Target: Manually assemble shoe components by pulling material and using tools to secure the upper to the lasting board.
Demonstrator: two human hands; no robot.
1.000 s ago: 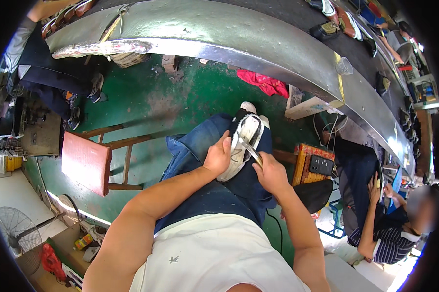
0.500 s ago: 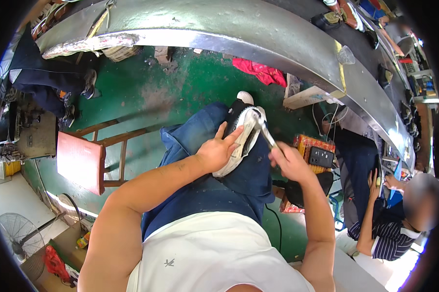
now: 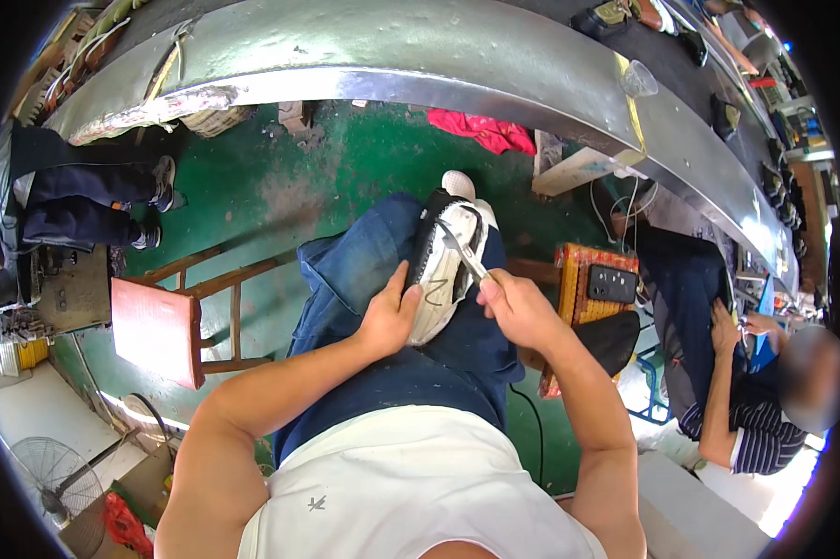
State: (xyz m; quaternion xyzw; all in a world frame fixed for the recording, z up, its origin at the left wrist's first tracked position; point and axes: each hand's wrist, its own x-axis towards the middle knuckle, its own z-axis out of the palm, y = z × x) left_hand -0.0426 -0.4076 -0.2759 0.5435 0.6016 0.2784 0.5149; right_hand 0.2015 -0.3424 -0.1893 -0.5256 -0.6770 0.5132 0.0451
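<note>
A white shoe upper with a black edge [image 3: 431, 303] lies lengthwise on my lap, its far end pointing away from me. A thin dark zigzag line crosses its pale surface. My left hand [image 3: 388, 319] holds the near left side, thumb lying against the white face and fingers along the edge. In my right hand [image 3: 522, 307] is a slim metal hand tool [image 3: 470, 260], gripped by its near end. Its darker, curved tip reaches over the far part of the shoe; whether it touches cannot be made out.
A long metal-edged bench [image 3: 373, 84] curves across the far side. A stool [image 3: 155, 326] lies tipped at left. On my right, a phone [image 3: 613, 283] rests on a woven-topped seat [image 3: 578, 303]. Another person [image 3: 765, 419] sits beyond it; someone's legs [image 3: 94, 196] show at far left.
My left hand has slid down toward me, its fingers off the shoe's middle. My right hand has shifted left and nearer, and the tool's tip has swung left over the shoe.
</note>
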